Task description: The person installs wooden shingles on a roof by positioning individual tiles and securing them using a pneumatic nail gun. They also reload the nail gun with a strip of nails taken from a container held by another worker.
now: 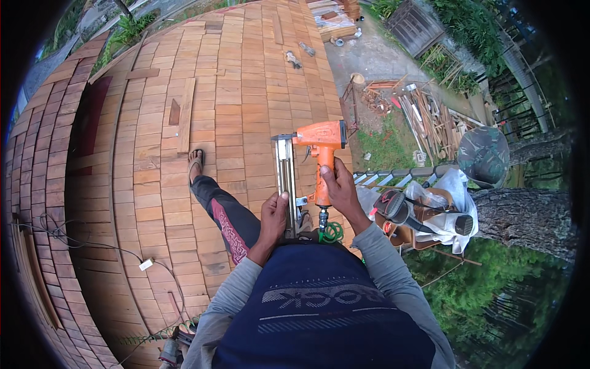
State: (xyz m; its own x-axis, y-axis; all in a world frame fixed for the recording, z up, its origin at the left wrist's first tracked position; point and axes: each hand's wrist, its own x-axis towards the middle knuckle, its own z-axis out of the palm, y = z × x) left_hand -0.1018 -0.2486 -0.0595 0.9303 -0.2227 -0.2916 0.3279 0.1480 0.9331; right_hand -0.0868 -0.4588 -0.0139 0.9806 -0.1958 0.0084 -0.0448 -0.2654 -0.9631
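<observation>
An orange pneumatic nail gun [319, 133] is held in front of my body, above the wooden shingles. My right hand [341, 187] wraps round its orange handle, below the trigger. Closed on the metal nail magazine [285, 169] is my left hand [273, 215], its thumb lying along the magazine's side. A coiled green air hose [332, 232] joins the fitting at the handle's lower end. Whether any nails sit in the magazine I cannot tell.
Wooden shingles [230, 117] cover the sloping roof under my sandalled foot [196, 165]. A loose board [186, 117] lies ahead. At right, past the roof edge, are a ladder [399, 179], a plastic-covered pile with a power tool [393, 206] and a tree trunk [522, 221]. A cable [117, 248] crosses at left.
</observation>
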